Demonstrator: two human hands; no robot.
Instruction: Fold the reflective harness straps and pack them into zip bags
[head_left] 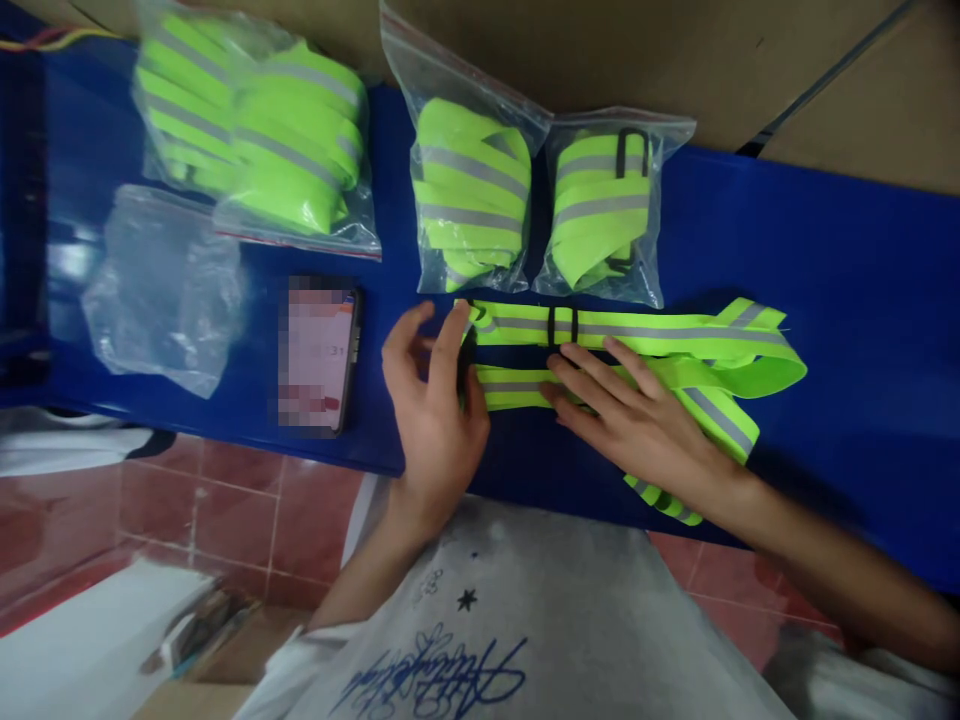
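A neon-yellow reflective strap [645, 327] with a grey stripe and black slide buckles lies folded in two rows on the blue table. At its left end my left hand [437, 410] has its fingers curled round the strap's edge, where a dark piece is partly hidden. My right hand [626, 405] rests across the lower row, fingers stretched out and lying flat beside a black buckle [562, 326]. To the right the strap loops back, and its loose tail hangs below my right wrist near the table's front edge.
Clear zip bags of folded yellow straps stand along the back: an overlapping pair [296, 140] at left, one bag [472, 185] in the middle, another [604, 205] beside it. An unfilled plastic bag [165, 290] and a phone [319, 355] lie left. Cardboard [825, 80] borders the table [847, 300].
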